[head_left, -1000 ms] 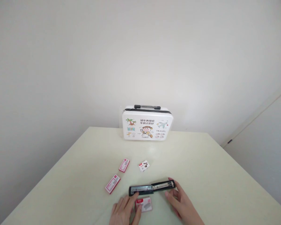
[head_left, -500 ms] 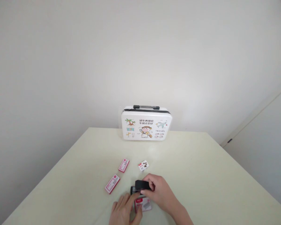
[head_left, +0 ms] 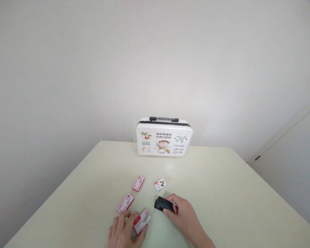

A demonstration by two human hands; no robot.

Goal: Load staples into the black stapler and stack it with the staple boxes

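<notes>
Your right hand (head_left: 182, 213) is wrapped over the black stapler (head_left: 164, 204), fingers curled along its top and thumb underneath, so the tool is clamped shut in your grip; it sits on the table (head_left: 222, 193) well in front of the case (head_left: 164, 137) and just to the right of it. Your left hand (head_left: 124, 231) pinches a staple box (head_left: 141, 220) between thumb and fingertips, tilted up off the table, to the left of the stapler and a little nearer you.

The stapler looks stiff and fairly dense for its size (metal inside a plastic shell, I would judge), so it should not flex or slip; take it around the middle of the body, as you have it, and keep fingers away from the front mouth. The staple box is light card, easy to crush and likely to spill if tipped open end down, so hold it by its long sides with gentle pressure.

Between the stapler and the case lie three more things: a small white box (head_left: 159, 184) closest to the stapler, a second pink box (head_left: 138, 183) left of that, and a third (head_left: 125, 203) further left and nearer you.
</notes>
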